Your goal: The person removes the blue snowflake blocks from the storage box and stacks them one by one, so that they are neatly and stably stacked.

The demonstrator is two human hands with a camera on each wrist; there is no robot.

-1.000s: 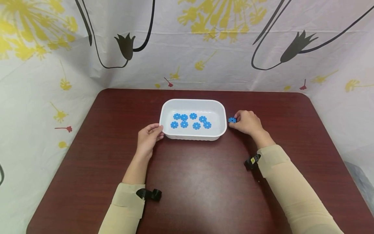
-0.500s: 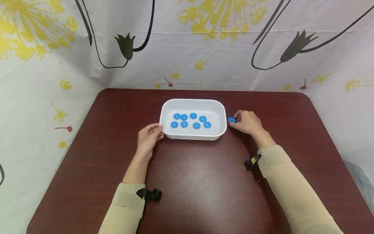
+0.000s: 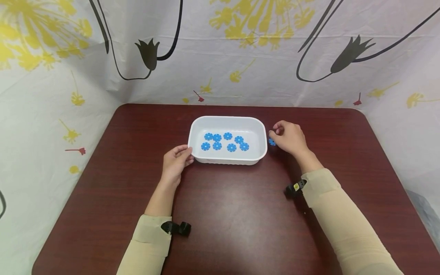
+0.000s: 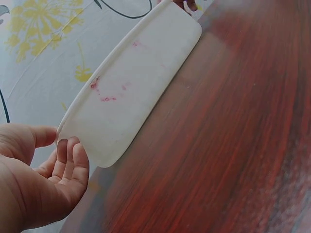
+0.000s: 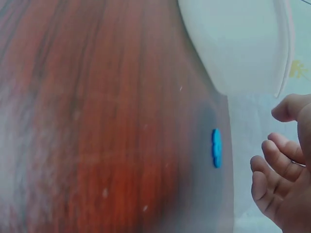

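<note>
The left hand (image 3: pixel 175 162) pinches the tray (image 3: pixel 253 131) at its left rim. The right hand (image 3: pixel 290 139) has let go, its loosely bent fingers apart from a blue disc (image 5: pixel 216 148) on the table (image 3: pixel 237 210), just beside the tray's right end. Eight more discs (image 3: pixel 228 136) lie inside the tray. Patterned cloth (image 3: pixel 192 42) stands behind the table.

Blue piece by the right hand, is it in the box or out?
Out. The blue piece lies on the table beside the white box.
</note>
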